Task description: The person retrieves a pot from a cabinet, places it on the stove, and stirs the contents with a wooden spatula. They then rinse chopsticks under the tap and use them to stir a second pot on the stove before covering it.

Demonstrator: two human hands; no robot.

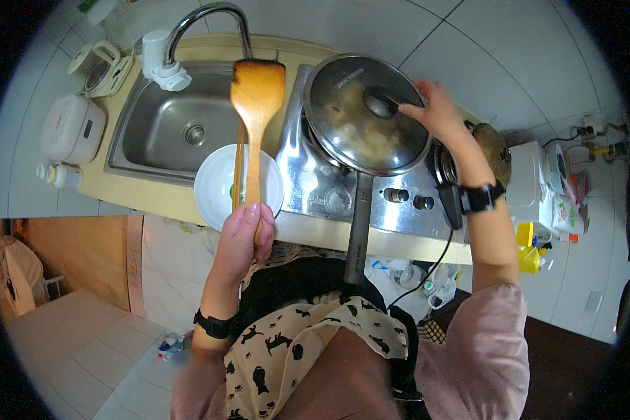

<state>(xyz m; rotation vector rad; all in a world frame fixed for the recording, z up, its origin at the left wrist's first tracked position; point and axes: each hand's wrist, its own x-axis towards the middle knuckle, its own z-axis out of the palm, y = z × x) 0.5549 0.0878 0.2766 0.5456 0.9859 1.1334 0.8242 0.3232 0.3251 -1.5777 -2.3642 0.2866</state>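
Note:
My left hand (248, 231) is closed around the handle of a wooden spatula (258, 100) held upright, its blade edge darkened. A pair of chopsticks (239, 168) stands beside the spatula's handle; their lower ends reach my left hand. Behind them is a white bowl (210, 181) at the counter edge, with something green inside, mostly hidden. A glass lid (346, 115) covers a frying pan (358, 226) on the stove, and pale food shows dimly through the fogged glass. My right hand (434, 107) is at the lid's right side, thumb by its black knob (380, 102); whether it grips cannot be told.
A steel sink (163, 126) with a chrome faucet (210, 8) lies left of the gas stove (315, 197). A white appliance (73, 128) and a small bottle (65, 177) stand at the far left. Another lidded pot (491, 149) is partly hidden behind my right forearm. The pan's handle juts over the counter edge.

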